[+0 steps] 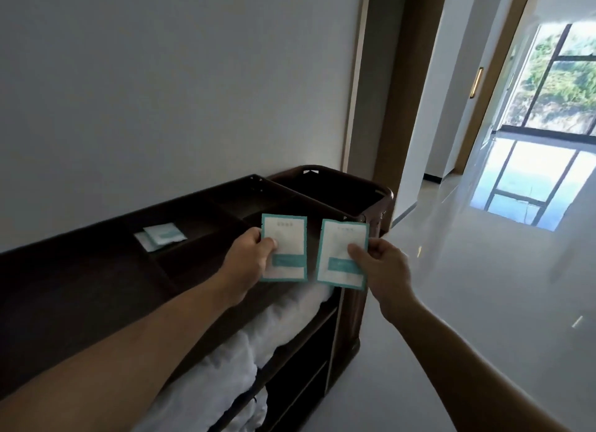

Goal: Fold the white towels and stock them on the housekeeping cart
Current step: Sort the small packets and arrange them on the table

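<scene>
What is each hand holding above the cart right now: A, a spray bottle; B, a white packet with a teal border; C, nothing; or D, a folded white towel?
B: the left hand pinches the left packet, the right hand the right packet, both white with teal borders, above the cart.

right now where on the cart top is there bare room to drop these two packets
The compartment beyond the lying packets looks bare, as does the near-left section. The shelf below is packed with white towels.
</scene>
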A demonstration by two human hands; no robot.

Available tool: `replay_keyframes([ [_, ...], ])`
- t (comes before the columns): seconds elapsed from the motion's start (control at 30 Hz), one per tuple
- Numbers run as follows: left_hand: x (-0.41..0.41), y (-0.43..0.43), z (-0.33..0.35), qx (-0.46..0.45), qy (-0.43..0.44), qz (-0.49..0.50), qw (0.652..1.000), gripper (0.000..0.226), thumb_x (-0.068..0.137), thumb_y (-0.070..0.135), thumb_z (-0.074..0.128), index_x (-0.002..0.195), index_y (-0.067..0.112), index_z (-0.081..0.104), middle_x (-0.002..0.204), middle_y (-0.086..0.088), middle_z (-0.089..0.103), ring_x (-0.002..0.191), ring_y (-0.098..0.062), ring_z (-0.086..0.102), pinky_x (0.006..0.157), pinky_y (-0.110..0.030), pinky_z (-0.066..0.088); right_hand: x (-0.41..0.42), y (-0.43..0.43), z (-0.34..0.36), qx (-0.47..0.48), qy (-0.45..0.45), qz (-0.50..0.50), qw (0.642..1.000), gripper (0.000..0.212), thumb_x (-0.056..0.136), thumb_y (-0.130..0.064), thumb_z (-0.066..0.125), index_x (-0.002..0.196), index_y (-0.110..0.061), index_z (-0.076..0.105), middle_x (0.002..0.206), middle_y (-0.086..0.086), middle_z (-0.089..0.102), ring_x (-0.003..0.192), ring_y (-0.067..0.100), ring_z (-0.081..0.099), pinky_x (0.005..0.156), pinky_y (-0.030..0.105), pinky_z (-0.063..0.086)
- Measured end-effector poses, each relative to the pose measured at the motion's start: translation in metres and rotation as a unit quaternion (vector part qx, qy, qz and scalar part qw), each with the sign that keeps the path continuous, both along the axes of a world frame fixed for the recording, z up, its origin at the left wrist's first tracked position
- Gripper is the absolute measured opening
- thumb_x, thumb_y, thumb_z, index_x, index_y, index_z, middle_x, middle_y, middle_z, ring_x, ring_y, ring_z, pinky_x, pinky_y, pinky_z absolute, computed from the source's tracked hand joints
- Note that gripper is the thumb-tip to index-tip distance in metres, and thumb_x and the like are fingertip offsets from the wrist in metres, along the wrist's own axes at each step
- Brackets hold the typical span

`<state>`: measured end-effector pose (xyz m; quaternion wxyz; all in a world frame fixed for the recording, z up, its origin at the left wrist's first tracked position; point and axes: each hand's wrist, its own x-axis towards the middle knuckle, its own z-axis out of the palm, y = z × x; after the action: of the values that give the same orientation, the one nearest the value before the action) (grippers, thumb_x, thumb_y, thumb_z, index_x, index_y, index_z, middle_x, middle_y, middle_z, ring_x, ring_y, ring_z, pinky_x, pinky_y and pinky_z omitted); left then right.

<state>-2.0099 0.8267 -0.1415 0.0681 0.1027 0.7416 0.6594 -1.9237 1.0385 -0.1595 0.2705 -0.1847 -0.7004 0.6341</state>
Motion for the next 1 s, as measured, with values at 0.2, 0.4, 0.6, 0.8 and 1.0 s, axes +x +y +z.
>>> replay_keyframes([
  [0.2, -0.048, -0.026, 0.011, -0.084, 0.016, 0.139, 0.987, 0.009, 0.093, 0.016, 0.058, 0.094, 0.013, 0.066, 0.095, -0.006, 0.071, 0.09, -0.026, 0.069, 0.081, -0.047, 0.058, -0.114, -0.009, 0.011, 0.036, -0.045, 0.148, 0.987, 0.004, 0.089, -0.021, 0.075, 0.09, -0.022, 0.071, 0.07, -0.014, 0.074, 0.062, 0.001, 0.071, 0.047, 0.012, 0.05],
  [0.4, -0.106, -0.125, 0.006, -0.142, 0.004, 0.303, 0.942, 0.008, 0.092, 0.016, 0.058, 0.092, 0.01, 0.064, 0.094, -0.01, 0.068, 0.086, -0.026, 0.066, 0.079, -0.043, 0.056, -0.235, -0.079, 0.0, 0.121, -0.092, 0.227, 0.962, 0.014, 0.085, -0.023, 0.078, 0.094, -0.025, 0.067, 0.084, -0.006, 0.074, 0.067, 0.005, 0.072, 0.06, 0.025, 0.06],
  [0.6, -0.152, -0.184, -0.006, -0.151, 0.001, 0.371, 0.916, 0.007, 0.091, 0.02, 0.059, 0.085, 0.02, 0.059, 0.086, 0.003, 0.063, 0.073, -0.009, 0.059, 0.053, -0.023, 0.041, -0.336, -0.155, -0.006, 0.209, -0.136, 0.291, 0.924, 0.017, 0.087, -0.025, 0.075, 0.102, -0.018, 0.071, 0.082, -0.006, 0.071, 0.072, 0.009, 0.07, 0.058, 0.024, 0.054],
  [0.8, -0.164, -0.215, -0.011, -0.153, -0.017, 0.427, 0.891, 0.011, 0.09, 0.02, 0.06, 0.08, 0.023, 0.058, 0.08, 0.011, 0.062, 0.062, -0.003, 0.059, 0.04, -0.007, 0.036, -0.408, -0.212, -0.031, 0.233, -0.181, 0.349, 0.89, 0.017, 0.087, -0.015, 0.073, 0.099, -0.004, 0.075, 0.086, 0.009, 0.073, 0.077, 0.022, 0.07, 0.073, 0.036, 0.06],
  [1.0, -0.16, -0.233, -0.014, -0.14, -0.054, 0.488, 0.86, 0.004, 0.091, 0.02, 0.059, 0.088, 0.02, 0.062, 0.087, 0.004, 0.07, 0.071, -0.01, 0.07, 0.054, -0.021, 0.052, -0.452, -0.24, -0.061, 0.236, -0.219, 0.389, 0.863, 0.026, 0.088, -0.017, 0.074, 0.106, 0.002, 0.072, 0.086, 0.01, 0.069, 0.073, 0.023, 0.066, 0.072, 0.036, 0.057],
])
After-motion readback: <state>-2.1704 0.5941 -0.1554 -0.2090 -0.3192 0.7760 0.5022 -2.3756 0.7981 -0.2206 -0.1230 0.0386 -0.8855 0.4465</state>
